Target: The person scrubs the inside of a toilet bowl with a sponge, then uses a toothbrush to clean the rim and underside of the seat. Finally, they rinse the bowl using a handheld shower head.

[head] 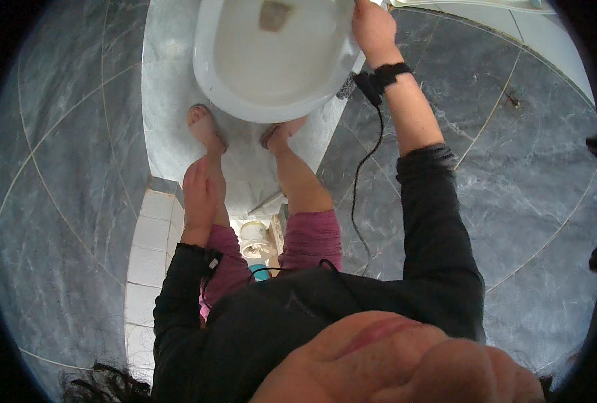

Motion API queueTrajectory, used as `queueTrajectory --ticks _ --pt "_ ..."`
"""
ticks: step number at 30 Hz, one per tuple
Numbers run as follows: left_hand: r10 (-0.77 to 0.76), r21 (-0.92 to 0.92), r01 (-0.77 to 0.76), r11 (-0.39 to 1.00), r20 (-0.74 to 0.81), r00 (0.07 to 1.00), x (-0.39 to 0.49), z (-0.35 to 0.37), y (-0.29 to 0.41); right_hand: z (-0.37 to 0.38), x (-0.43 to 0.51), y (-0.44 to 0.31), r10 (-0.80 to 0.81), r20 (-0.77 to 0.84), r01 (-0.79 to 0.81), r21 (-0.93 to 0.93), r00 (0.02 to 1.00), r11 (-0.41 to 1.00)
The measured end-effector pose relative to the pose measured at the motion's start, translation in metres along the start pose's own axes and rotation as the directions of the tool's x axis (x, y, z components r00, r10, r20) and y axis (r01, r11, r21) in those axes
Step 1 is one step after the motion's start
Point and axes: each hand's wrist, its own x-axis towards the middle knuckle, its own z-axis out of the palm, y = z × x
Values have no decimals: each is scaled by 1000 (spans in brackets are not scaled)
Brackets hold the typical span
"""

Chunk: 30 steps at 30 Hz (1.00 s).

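Observation:
A white ceramic toilet bowl [278, 103] stands in front of me, with a brownish patch [275, 16] inside at the far end. My right hand [375, 30] is at the bowl's right rim, its fingers curled and partly cut off by the top edge of the picture. Whether it grips something there cannot be made out. Flat against my lower leg, near the knee, rests my left hand [200, 196], with nothing in it. Black straps with small devices [371, 86] sit on my wrists, and a black cable [354, 201] hangs from the right one.
Grey marbled tiles [520, 211] cover the surfaces on both sides. A ledge with white tiles [150, 257] runs at the left. Behind my legs are a whitish bucket-like container [254, 237] and a turquoise object [259, 272]. A white curved edge [479, 6] lies at the top right.

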Motion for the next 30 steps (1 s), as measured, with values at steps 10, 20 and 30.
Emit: queueTrajectory --ticks 10,20,30 --pt "-1 6 1 1000 5 1000 2 3 -3 -3 -36 11 0 -24 4 139 1000 990" --pt "14 27 -15 1000 5 1000 -2 4 -8 -12 -96 45 415 44 -374 525 909 764" --pt "66 15 -66 998 5 998 13 -48 44 -128 -155 3 176 511 -491 859 841 -144"
